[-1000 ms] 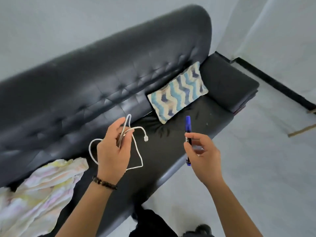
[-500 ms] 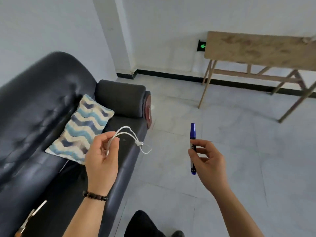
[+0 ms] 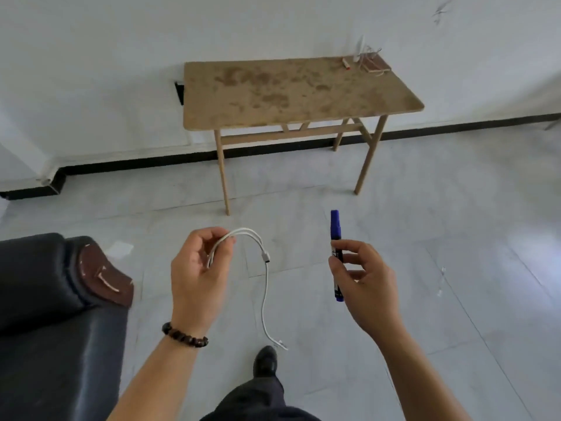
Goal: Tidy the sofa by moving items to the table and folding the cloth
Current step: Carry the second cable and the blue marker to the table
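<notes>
Ahead of the sofa armrest (image 3: 60,284), the wooden table (image 3: 288,92) has swung into full view (carrying stage, I judge), left hand (image 3: 200,275) pinching the white charging cable (image 3: 264,287), right hand (image 3: 364,284) gripping the blue marker (image 3: 336,253) upright.

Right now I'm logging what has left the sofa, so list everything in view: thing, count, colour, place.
wooden table: one, tan, stained top, against the white wall
small items: a few, whitish and red, table's far right corner; too small to name
sofa arm: one, black with brown end panel, lower left
charging cable: one, white, dangling from left hand
marker: one, blue, upright in right hand
bead bracelet: one, dark, left wrist
shoe: one, black, on grey tiled floor
left hand: pinching cable
right hand: gripping marker
</notes>
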A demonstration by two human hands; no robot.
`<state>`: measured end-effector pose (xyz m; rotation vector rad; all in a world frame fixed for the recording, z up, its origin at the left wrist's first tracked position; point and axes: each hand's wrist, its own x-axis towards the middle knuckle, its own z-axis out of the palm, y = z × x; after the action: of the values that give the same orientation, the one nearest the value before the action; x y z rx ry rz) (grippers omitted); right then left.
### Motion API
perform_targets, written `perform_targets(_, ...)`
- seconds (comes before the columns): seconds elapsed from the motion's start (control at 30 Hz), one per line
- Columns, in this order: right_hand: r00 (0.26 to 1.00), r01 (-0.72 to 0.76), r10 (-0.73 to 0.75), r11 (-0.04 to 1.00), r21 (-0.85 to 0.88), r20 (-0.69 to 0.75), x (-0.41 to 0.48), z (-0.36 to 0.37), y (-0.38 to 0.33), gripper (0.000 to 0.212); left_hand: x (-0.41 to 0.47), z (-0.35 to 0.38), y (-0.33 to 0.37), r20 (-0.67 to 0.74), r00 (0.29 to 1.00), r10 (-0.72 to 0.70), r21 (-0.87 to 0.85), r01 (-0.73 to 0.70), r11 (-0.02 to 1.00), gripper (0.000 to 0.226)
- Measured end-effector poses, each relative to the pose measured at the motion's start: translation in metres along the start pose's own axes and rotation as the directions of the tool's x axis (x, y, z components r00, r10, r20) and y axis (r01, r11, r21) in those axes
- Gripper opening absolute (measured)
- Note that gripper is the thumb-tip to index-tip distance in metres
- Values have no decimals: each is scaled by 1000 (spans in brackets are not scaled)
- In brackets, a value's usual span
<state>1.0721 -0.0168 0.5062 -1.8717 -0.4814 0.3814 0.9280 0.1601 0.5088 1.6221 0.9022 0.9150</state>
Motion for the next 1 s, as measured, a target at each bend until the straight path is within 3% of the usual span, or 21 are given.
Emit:
perform_targets(0.2, 963, -36, 43, 999, 30, -265, 132, -76, 4, 29, 126, 157, 36, 252, 965, 70, -44, -61, 997, 6)
perform_targets(0.4, 919, -85, 118, 991, 103, -377, 283, -118, 57, 28, 245, 307, 29, 308, 946, 95, -20, -94, 995, 6)
perform_targets(0.53, 927, -70, 111, 990, 126, -359, 412, -144, 76, 29, 328, 399, 27, 280, 957, 80, -10, -80, 997, 8)
perform_targets(0.73, 971, -21, 32, 998, 51, -237, 599, -180, 43, 35, 451, 501, 68, 151, 985, 87, -109, -71, 991, 9)
perform_targets(1.0, 989, 20, -19, 1000, 7, -146, 814, -176, 31, 26, 598, 614, 78, 108, 985, 132, -216, -106, 971, 11)
